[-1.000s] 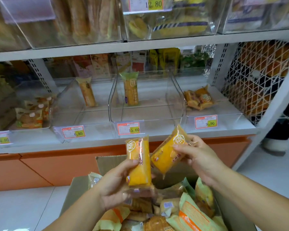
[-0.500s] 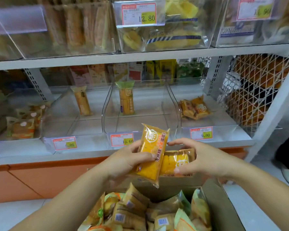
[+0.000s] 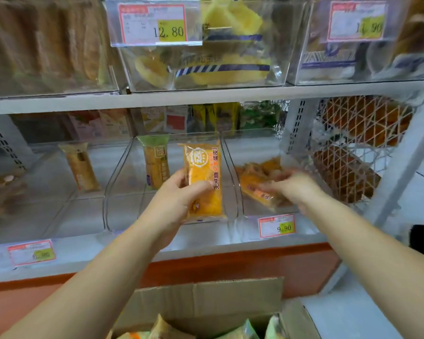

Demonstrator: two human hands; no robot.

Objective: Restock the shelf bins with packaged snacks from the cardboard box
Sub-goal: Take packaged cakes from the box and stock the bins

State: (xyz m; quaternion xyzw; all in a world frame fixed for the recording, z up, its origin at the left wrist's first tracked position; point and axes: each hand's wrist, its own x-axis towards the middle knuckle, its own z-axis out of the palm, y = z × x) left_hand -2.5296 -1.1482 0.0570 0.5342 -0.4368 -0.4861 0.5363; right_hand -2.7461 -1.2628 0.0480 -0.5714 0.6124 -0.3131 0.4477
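My left hand [image 3: 176, 194] grips an orange snack pack [image 3: 203, 172] upright in front of the clear middle bin [image 3: 119, 189]. Inside the clear right bin [image 3: 233, 167], which carries a 9.90 price tag [image 3: 277, 227], my right hand [image 3: 289, 187] holds a second orange pack [image 3: 255, 192] low down. That hand is blurred. More orange packs [image 3: 267, 167] lie behind it in the same bin. The open cardboard box [image 3: 206, 302] sits below the shelf, and the tops of several packs [image 3: 167, 329] show inside it.
One green-topped pack [image 3: 156, 162] stands in the middle bin and one brown pack [image 3: 80, 165] in the left bin. Full clear bins [image 3: 206, 57] fill the upper shelf overhead. A white wire mesh panel [image 3: 353, 148] closes the shelf's right end.
Both hands rose from above the box to the shelf. My right hand carried its pack into the right bin; my left hand lifted its pack in front of the middle bin.
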